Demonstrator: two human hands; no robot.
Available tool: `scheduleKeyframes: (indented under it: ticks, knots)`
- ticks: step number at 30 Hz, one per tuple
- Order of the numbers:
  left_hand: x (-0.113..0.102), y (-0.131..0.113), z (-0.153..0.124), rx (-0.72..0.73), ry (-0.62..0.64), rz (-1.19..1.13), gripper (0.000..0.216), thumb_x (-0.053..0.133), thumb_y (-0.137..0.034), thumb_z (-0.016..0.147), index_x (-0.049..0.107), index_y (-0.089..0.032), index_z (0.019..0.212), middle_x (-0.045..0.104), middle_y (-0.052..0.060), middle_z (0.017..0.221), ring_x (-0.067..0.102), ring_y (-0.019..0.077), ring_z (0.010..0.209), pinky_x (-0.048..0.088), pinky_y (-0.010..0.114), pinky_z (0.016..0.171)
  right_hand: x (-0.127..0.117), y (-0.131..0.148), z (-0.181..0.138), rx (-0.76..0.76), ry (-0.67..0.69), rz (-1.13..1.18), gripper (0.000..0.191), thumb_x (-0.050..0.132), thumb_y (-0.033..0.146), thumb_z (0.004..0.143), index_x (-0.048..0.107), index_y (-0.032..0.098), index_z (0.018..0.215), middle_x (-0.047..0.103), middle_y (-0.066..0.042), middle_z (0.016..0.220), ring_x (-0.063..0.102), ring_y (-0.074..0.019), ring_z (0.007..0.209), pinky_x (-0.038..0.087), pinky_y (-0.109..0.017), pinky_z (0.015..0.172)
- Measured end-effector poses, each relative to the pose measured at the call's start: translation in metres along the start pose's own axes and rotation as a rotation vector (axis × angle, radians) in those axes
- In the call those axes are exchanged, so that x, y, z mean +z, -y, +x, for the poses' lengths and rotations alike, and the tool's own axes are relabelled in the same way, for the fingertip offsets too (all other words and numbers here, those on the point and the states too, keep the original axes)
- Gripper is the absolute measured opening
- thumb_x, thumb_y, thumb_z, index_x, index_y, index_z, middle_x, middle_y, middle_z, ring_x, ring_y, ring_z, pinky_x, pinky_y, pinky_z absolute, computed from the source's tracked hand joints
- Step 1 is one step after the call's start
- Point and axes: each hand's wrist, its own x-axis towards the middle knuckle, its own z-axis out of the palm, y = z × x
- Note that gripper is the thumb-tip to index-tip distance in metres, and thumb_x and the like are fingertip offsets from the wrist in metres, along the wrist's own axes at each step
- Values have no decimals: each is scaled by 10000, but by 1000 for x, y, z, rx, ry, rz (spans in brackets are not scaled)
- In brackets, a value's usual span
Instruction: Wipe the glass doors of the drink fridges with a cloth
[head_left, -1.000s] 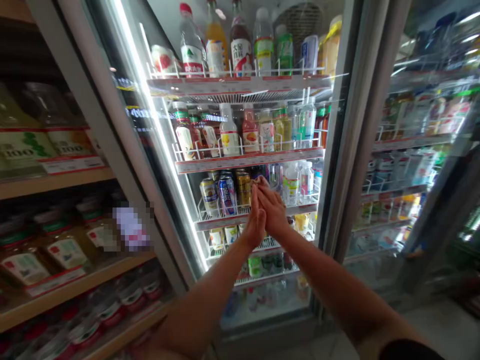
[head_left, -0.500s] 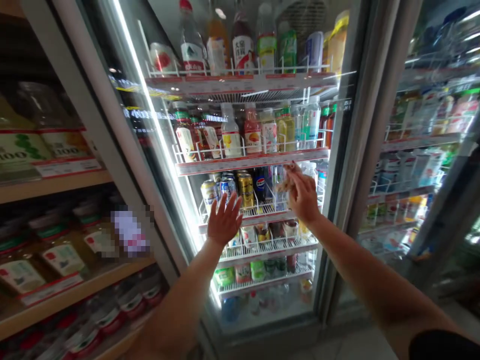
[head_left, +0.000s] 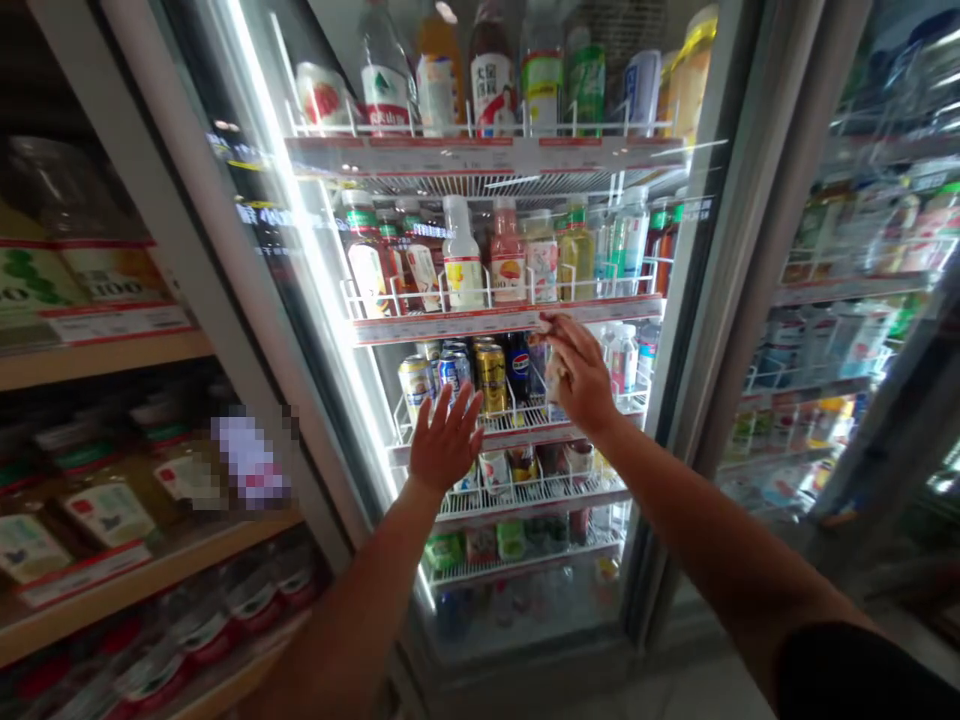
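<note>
The left hand (head_left: pixel 444 440) is spread before the cans (head_left: pixel 491 380), seemingly empty; the right hand (head_left: pixel 589 382), half curled, holds a crumpled cloth (head_left: pixel 554 374), I think, before the shelves (head_left: pixel 450 327). Gathering its loose edges in should steady it.

Left hand (head_left: pixel 448 440) up, fingers spread, lower left of the gold can (head_left: pixel 491 380); right hand (head_left: pixel 585 375) hung right of it, fingers bent, both arms (head_left: pixel 697 530) stretched!

A black sleeve (head_left: pixel 847 670) ends above the bare right forearm (head_left: pixel 697 510).
</note>
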Motion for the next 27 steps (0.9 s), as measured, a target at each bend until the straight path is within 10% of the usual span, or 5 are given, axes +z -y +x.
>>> scheduleKeyframes:
  ticks: [3, 7, 27]
  knots:
    - [0, 1, 1, 18, -17, 28, 793, 588, -321, 1028, 165, -260, 1696, 399, 90, 1640, 255, 271, 1585, 71, 473, 1350, 7, 18, -26, -56, 134, -30, 774, 490, 151, 1001, 185, 271, 1701, 476, -67, 1631, 383, -291, 1557, 436, -523, 1264]
    - [0, 2, 3, 27, -30, 23, 808, 610, -318, 1018, 174, -255, 1695, 408, 92, 1634, 235, 271, 1588, 77, 473, 1349, 12, 13, -24, -162, 242, -72, 712, 443, 98, 1045, 221, 304, 1690, 583, -22, 1559, 420, -208, 1544, 438, -436, 1272]
    - [1, 1, 3, 31, -45, -5, 739, 546, -329, 1051, 189, -253, 1693, 363, 71, 1676, 154, 256, 1621, 63, 480, 1350, -22, -49, 5, 6, -32, -111, 770, 333, 25, 1014, 221, 397, 1679, 352, 51, 1714, 266, -242, 1616, 359, -550, 1311]
